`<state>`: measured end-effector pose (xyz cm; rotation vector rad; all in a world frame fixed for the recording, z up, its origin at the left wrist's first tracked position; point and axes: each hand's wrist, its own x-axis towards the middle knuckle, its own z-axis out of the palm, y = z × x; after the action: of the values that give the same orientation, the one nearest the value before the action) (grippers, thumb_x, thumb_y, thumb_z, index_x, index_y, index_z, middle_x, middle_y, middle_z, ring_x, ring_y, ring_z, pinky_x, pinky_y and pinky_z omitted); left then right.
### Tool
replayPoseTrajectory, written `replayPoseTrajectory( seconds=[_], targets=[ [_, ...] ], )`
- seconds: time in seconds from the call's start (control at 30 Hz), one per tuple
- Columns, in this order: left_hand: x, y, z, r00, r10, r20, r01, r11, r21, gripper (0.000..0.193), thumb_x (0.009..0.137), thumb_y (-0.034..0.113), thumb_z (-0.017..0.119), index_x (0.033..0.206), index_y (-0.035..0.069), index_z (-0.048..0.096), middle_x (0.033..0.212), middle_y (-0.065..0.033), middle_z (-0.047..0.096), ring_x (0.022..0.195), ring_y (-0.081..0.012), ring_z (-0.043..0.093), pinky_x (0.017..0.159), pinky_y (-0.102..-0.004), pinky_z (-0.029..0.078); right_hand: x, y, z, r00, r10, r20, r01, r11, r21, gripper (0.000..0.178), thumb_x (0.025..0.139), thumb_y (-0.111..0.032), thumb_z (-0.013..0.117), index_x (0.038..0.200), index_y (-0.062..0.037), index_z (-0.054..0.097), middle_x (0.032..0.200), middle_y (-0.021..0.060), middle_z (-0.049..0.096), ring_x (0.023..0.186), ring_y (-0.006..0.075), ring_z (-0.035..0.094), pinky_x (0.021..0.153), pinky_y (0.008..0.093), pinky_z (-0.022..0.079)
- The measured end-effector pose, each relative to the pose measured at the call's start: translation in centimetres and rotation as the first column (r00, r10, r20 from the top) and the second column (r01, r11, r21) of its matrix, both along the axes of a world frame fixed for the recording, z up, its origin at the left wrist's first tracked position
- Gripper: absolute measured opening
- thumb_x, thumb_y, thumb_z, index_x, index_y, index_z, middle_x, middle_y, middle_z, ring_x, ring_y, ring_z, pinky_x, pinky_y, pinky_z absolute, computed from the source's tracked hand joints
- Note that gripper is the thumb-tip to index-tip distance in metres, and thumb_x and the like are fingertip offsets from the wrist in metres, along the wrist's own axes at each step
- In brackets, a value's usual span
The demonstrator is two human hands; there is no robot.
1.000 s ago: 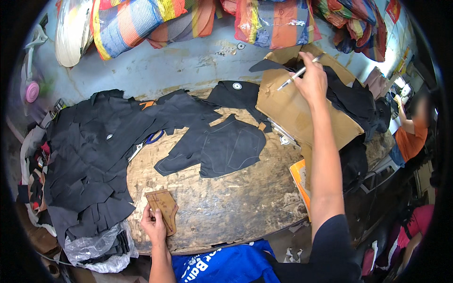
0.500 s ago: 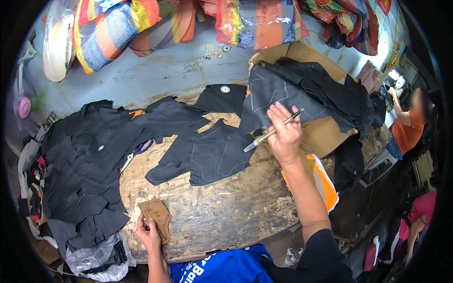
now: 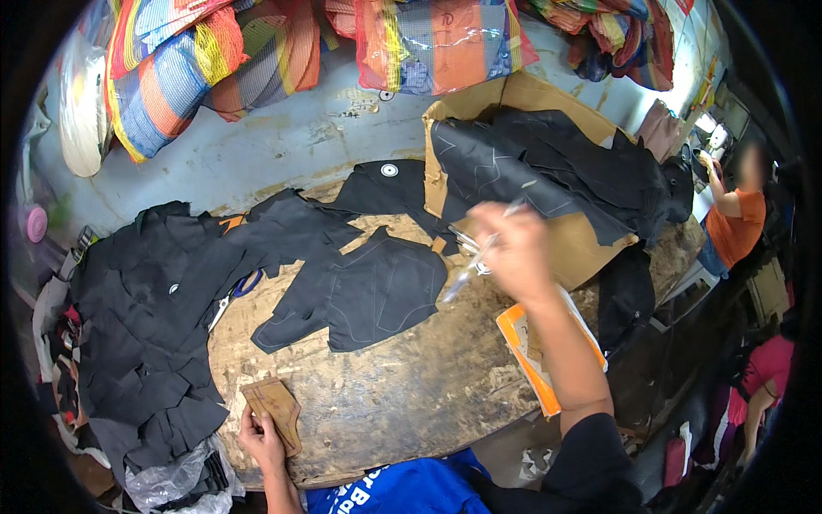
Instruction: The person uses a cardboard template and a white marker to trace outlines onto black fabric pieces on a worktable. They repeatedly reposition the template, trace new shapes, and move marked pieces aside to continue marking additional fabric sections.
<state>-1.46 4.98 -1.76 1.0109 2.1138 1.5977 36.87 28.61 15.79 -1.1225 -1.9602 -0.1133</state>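
Observation:
My left hand (image 3: 261,439) pinches the edge of a flat brown pattern template (image 3: 276,409) near the table's front edge. My right hand (image 3: 521,248), smeared by motion, is closed round a clear-barrelled pen (image 3: 469,276) whose lower end points down-left. Just left of that pen lies a black fabric piece (image 3: 390,287) with pale outlines drawn on it. Beyond the right hand, a cardboard box (image 3: 561,244) holds dark fabric, including a marked black piece (image 3: 492,167). Some thin sticks or pens are partly hidden behind the right hand.
A heap of black fabric scraps (image 3: 145,300) covers the table's left side, with blue-handled scissors (image 3: 248,283) at its edge. An orange and white packet (image 3: 527,360) lies under my right forearm. Striped mesh bags (image 3: 441,43) line the far side. A person in orange (image 3: 736,218) sits at far right.
The marked black cloth that hung over the box's left side now lies inside it, uncovering the cardboard edge. My right hand has drawn back slightly with the pen; the view has shifted a little.

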Motion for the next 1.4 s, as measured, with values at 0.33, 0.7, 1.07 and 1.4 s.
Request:
replayPoseTrajectory(
  seconds=[0.33, 0.7, 1.07, 1.4],
  targets=[
    [0.1, 0.2, 0.0, 0.999, -0.035, 0.036, 0.033, 0.998, 0.047, 0.03, 0.086, 0.004, 0.059, 0.114, -0.008, 0.057, 0.064, 0.0058, 0.043, 0.055, -0.0013, 0.036, 0.047, -0.0192, 0.028, 14.8, 7.7, 7.0, 0.775, -0.466, 0.426, 0.622, 0.682, -0.384, 0.029, 0.062, -0.009, 0.072, 0.089, 0.0011, 0.068, 0.088, 0.0217, 0.066, 0.088, 0.0348, 0.065, 0.079, 0.0366, 0.05],
    [0.2, 0.1, 0.1, 0.999, -0.035, 0.027, 0.033, 0.997, 0.075, 0.029, 0.085, 0.004, 0.059, 0.111, -0.009, 0.057, 0.063, 0.0052, 0.042, 0.055, -0.0011, 0.035, 0.046, -0.0194, 0.028, 12.7, 3.3, 7.9, 0.766, -0.642, -0.034, 0.643, 0.764, 0.047, 0.022, 0.072, 0.002, 0.059, 0.092, 0.0004, 0.067, 0.074, 0.0235, 0.062, 0.071, 0.0331, 0.064, 0.065, 0.0363, 0.049],
    [0.3, -0.1, 0.5, 0.999, -0.038, 0.028, 0.037, 0.999, 0.038, 0.03, 0.087, 0.004, 0.059, 0.114, -0.007, 0.058, 0.064, 0.0056, 0.045, 0.057, -0.0022, 0.037, 0.05, -0.0195, 0.031, -10.9, -13.2, -7.3, 0.863, 0.483, 0.151, -0.469, 0.875, -0.118, 0.032, 0.068, -0.001, 0.061, 0.099, 0.0026, 0.064, 0.088, 0.0181, 0.066, 0.067, 0.0249, 0.064, 0.057, 0.034, 0.052],
    [0.5, 0.0, 0.7, 0.993, -0.049, 0.108, 0.044, 0.998, 0.05, 0.03, 0.087, 0.004, 0.06, 0.115, -0.007, 0.057, 0.064, 0.005, 0.049, 0.057, -0.0017, 0.039, 0.051, -0.0184, 0.032, -13.2, -20.2, -12.0, 0.851, 0.466, -0.242, -0.524, 0.719, -0.457, 0.033, 0.069, -0.011, 0.076, 0.096, 0.0025, 0.064, 0.095, 0.0188, 0.066, 0.084, 0.0321, 0.066, 0.073, 0.0359, 0.055]
  ],
)
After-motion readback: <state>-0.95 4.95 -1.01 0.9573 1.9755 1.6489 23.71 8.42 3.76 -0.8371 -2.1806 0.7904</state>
